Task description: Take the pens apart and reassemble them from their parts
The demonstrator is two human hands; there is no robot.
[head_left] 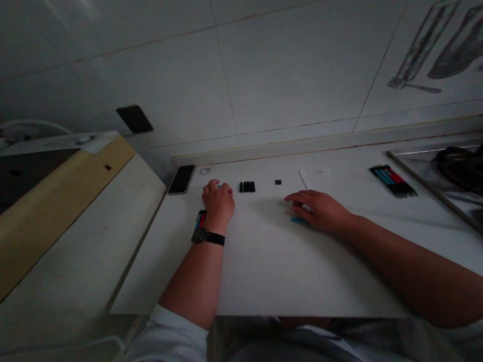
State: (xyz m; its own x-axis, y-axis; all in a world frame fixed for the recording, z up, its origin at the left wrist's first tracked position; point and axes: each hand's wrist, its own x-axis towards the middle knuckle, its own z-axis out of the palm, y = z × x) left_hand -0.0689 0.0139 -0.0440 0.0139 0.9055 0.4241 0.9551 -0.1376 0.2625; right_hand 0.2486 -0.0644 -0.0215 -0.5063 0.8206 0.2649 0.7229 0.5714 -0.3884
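Observation:
My left hand (219, 202), a dark watch on its wrist, is over the far left part of the white tabletop. Its fingers are curled in around a small item with a bluish glint, mostly hidden. Beside that wrist lie red, blue and black pens (200, 219), partly covered. Just right of the hand, several short black pieces (246, 187) stand in a row. My right hand (316, 209) is low over the middle, index finger stretched out and fingers apart. A blue piece (298, 219) shows on the table beneath its fingers; whether they touch it I cannot tell.
A phone (182, 179) and a small ring (205, 170) lie at the back left. A small dark square (278, 182) and a white strip (304, 179) lie mid-table. More pens (393, 181) rest at right, near a metal-edged stove (459, 215). A tiled wall (288, 71) stands behind.

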